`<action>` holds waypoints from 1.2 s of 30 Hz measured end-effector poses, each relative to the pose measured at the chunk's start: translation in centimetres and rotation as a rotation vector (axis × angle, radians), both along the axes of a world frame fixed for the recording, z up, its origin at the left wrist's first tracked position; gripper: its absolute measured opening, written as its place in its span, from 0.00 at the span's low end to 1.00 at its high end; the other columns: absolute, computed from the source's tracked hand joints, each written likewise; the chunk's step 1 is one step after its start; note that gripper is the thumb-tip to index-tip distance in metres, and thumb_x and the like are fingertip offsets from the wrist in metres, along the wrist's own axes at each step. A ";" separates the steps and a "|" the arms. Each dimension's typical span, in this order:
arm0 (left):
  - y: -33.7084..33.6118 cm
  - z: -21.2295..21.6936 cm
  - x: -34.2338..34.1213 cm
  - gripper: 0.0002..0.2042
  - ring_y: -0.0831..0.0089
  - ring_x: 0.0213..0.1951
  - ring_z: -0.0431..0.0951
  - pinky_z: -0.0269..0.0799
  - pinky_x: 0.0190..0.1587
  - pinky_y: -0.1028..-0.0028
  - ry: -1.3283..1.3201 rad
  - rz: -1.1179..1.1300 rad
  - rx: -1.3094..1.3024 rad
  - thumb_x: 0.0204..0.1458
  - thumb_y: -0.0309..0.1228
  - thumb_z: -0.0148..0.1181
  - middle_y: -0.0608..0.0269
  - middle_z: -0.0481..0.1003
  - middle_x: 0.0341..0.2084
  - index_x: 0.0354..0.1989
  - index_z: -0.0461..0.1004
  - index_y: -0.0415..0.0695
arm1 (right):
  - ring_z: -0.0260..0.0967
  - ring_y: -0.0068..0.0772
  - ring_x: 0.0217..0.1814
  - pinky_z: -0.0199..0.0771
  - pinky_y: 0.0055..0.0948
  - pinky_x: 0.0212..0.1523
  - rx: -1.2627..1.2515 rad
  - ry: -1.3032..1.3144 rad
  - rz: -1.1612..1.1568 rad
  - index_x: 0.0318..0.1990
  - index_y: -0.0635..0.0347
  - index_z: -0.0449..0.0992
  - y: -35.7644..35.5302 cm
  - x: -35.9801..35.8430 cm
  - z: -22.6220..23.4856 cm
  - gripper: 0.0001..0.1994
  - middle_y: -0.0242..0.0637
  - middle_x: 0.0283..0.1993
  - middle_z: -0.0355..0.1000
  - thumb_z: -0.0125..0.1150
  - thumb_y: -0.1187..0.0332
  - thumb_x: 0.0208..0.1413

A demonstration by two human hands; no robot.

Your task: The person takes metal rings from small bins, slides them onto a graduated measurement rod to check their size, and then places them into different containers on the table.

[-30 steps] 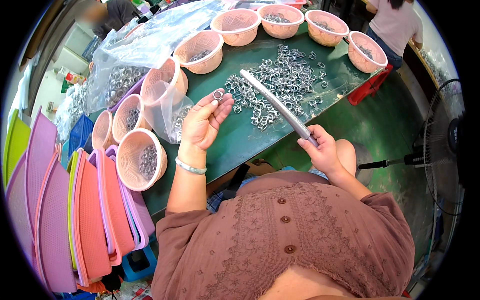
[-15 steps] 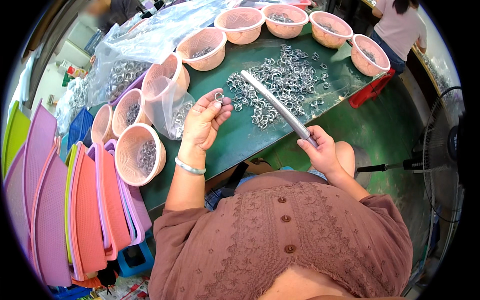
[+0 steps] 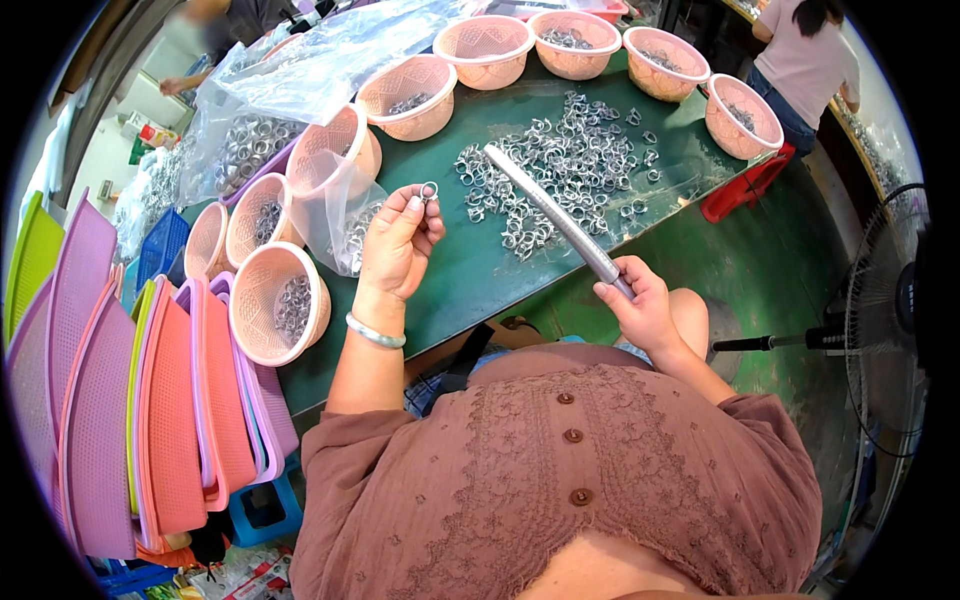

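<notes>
Between thumb and fingertips, my left hand [image 3: 397, 243] pinches a silver ring [image 3: 429, 191] above the near side of the green table. My right hand [image 3: 640, 308] grips the thick lower end of a ring mandrel [image 3: 555, 212], a tapered metal rod. The mandrel slants up and left, its narrow tip over the loose pile of silver rings [image 3: 570, 165] on the tabletop. The held ring is apart from the mandrel. Just left of my left hand lies a clear plastic bag [image 3: 335, 215] with more rings in it.
Pink baskets holding rings [image 3: 280, 305] curve around the table's [image 3: 470, 285] left and far edges. Stacked purple and coral baskets [image 3: 170, 410] stand at the left. A fan [image 3: 885, 300] is at the right, a red stool [image 3: 745, 188] beyond the table corner. Two other people are farther back.
My left hand has shifted slightly left with the ring, which now sits higher at the fingertips. My right hand and the mandrel have barely moved. A far person's hand has come into view.
</notes>
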State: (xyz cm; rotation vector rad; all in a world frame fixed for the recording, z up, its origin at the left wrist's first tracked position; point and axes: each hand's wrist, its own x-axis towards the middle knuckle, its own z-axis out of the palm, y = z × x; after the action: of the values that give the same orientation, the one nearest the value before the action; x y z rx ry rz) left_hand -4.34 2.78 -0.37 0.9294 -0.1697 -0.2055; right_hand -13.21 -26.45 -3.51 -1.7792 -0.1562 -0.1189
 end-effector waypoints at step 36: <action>-0.3 0.1 -0.5 0.15 0.73 0.34 0.69 0.67 0.39 0.76 0.041 -0.121 -0.170 0.54 0.27 0.46 0.58 0.69 0.34 0.49 0.61 0.34 | 0.54 0.12 0.21 0.56 0.15 0.22 -0.006 0.014 -0.011 0.33 0.65 0.68 -0.1 0.0 -0.9 0.09 0.25 0.20 0.62 0.60 0.74 0.46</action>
State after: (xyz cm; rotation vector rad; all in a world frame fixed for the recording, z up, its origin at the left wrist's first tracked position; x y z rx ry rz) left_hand -4.83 2.48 -0.26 0.7458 -0.2026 -0.3168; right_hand -13.23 -26.55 -4.40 -1.7862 -0.1367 -0.1144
